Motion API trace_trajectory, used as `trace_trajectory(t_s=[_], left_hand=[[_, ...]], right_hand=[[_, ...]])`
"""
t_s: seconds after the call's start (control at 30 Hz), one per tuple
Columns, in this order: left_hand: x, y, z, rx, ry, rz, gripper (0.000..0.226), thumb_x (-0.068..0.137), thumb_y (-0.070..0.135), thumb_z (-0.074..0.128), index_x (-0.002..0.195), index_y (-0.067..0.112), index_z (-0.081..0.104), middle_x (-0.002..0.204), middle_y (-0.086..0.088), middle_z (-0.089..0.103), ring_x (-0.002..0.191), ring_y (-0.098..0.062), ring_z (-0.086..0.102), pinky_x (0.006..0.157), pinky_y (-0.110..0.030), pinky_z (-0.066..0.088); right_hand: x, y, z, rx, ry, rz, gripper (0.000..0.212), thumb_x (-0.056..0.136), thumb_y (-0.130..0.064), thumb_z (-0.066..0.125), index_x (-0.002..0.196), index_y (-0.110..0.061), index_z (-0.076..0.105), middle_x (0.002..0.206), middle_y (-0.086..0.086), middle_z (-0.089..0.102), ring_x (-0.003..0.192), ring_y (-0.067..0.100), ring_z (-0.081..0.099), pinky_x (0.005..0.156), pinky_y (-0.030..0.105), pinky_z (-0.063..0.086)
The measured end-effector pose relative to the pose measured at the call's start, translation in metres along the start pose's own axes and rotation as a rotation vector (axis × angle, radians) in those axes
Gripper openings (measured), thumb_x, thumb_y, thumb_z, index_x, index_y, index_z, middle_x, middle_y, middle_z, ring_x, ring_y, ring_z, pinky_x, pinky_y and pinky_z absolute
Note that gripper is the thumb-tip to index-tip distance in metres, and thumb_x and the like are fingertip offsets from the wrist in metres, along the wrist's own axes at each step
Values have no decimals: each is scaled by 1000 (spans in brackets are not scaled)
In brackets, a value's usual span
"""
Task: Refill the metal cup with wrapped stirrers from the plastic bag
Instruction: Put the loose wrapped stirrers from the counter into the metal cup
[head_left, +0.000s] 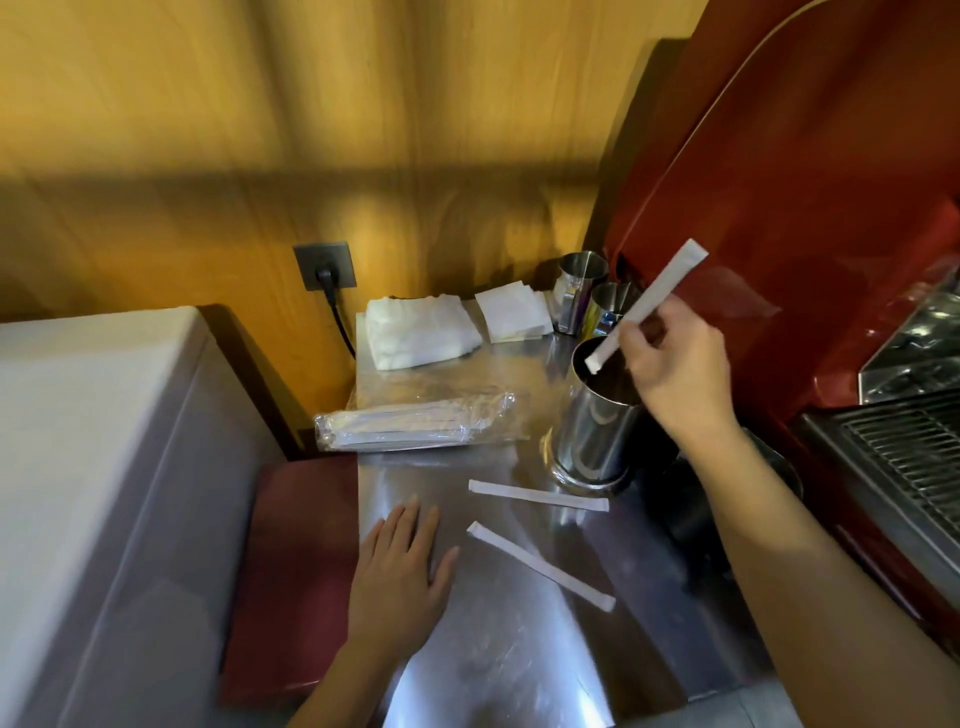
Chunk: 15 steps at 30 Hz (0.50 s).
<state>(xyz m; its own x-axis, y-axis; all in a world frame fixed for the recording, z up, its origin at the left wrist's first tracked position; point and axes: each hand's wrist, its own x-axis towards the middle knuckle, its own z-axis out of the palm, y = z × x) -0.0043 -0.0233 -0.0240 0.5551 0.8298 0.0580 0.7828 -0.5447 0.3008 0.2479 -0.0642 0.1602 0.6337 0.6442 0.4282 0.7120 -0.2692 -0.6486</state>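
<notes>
Landmark: the metal cup (597, 410), standing upright on the steel desk (498, 649); everything below is placed from it.
My right hand (675, 364): just above the cup's mouth, fingers pinched together on one wrapped stirrer (647, 306).
Why tilted: I hold the stirrer slanted, lower end over the cup's rim, so it can slide in end first.
My left hand (400, 577): well to the cup's near left, flat on the desk, fingers spread, gripping nothing; I judge it steadies me.
Loose stirrers: one (537, 495) just in front of the cup's base, another (540, 566) nearer me, both lying flat, ready to pick up next.
Plastic bag (415, 422): left of the cup, lying on its side, more stirrers inside.
Cup contents: dark inside; I cannot tell how many it holds.
Beyond the cup: two smaller metal cups (582, 291) and folded napkins (511, 313), apart from it.
</notes>
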Motion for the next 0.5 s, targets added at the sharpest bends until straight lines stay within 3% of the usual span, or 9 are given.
trace_trajectory(t_s=[0.1,0.17,0.27,0.33,0.4,0.5], left_hand=[[0,-2,3,-6,-1,22,64,92,53,19,119,12,61,125,-13,62,118,-29,56,97,-45,45],[0,-4,7,0,19,32,55,88,48,33,119,12,61,126,-13,62,119,-29,56,99,-44,44],[0,-5,8,4,31,40,52,86,46,38,119,13,61,126,-13,61,119,-29,56,101,-42,42],[1,-5,8,4,39,42,51,86,46,39,119,13,60,126,-13,61,119,-29,56,99,-45,44],[1,-6,9,6,48,47,51,86,45,40,119,13,61,126,-13,61,119,-29,56,98,-45,45],[2,-6,10,0,63,55,50,86,44,41,119,12,60,127,-14,61,120,-29,55,99,-45,44]], right_hand=[[9,16,-1,-262,-85,163,18,83,-26,51,96,-17,59,91,13,66,87,41,58,71,40,41],[11,23,-1,-317,-143,223,18,84,-28,51,95,-17,60,96,14,66,90,40,58,73,39,40],[12,25,-3,-326,-136,262,14,84,-30,53,92,-21,60,97,12,66,91,38,59,74,38,40],[9,23,-2,-285,-53,201,13,85,-27,54,93,-18,59,96,12,67,90,37,59,73,38,41],[0,14,0,-163,26,27,9,86,-22,54,92,-15,58,88,11,67,82,35,61,71,38,46],[-21,3,12,-66,-67,-214,6,86,-16,56,89,-13,60,73,6,63,69,29,61,64,33,44]])
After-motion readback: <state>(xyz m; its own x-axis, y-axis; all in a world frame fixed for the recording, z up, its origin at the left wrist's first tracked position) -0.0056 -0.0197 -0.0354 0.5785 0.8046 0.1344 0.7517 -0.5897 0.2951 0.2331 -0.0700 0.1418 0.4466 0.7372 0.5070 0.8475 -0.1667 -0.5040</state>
